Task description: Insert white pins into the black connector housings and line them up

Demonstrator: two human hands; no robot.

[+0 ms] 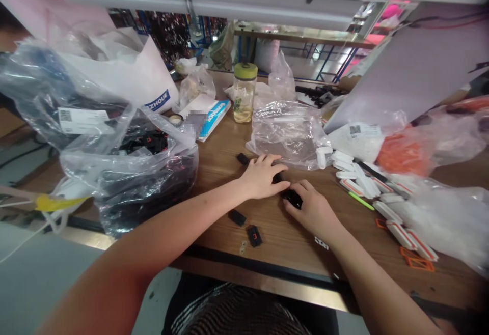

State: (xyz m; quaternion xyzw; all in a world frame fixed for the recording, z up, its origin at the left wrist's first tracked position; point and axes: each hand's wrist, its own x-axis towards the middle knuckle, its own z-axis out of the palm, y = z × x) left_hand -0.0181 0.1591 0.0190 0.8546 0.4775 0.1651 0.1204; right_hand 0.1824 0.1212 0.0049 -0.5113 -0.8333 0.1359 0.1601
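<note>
On a wooden table (pixel 214 172), a person's right hand (pixel 311 205) pinches a black part (pixel 293 199) between thumb and fingers; beside it, the left hand (pixel 263 176) curves over a dark piece (pixel 279 176), and I cannot tell whether it grips. Two loose blocks (pixel 254 235) lie toward the near edge; the left forearm (pixel 191 218), sweeping back, could knock them off, and a loose pinch could drop the black part

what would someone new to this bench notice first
Probably the left hand and right hand, close together at black parts on the wooden table. Beyond them stands a green-lidded bottle, with a clear bag of dark items bulging at the left. White pieces lie strewn at right.
</note>
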